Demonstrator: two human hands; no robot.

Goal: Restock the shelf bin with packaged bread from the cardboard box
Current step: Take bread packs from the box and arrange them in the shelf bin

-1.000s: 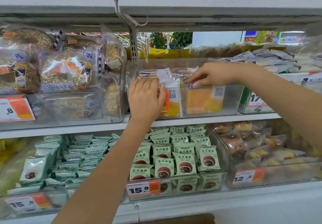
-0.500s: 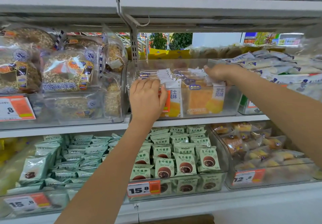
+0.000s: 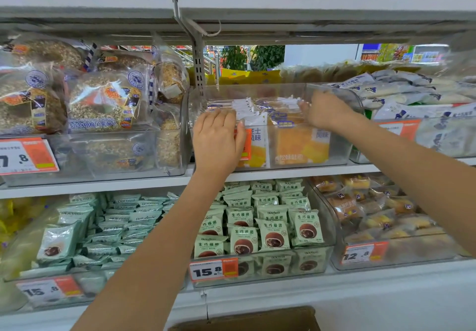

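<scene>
— Clear plastic, that shelf bin: why is it held from the front?
— It is steadied by the left hand, laid flat with fingers straight over the front wall.
— And the packaged bread?
— Stood upright inside, its tops being aligned by the right hand; whether anything is pinched cannot be told. The cardboard box is left below.

shelf bin: clear | packaged bread: upright inside | cardboard box: seemingly open
</scene>
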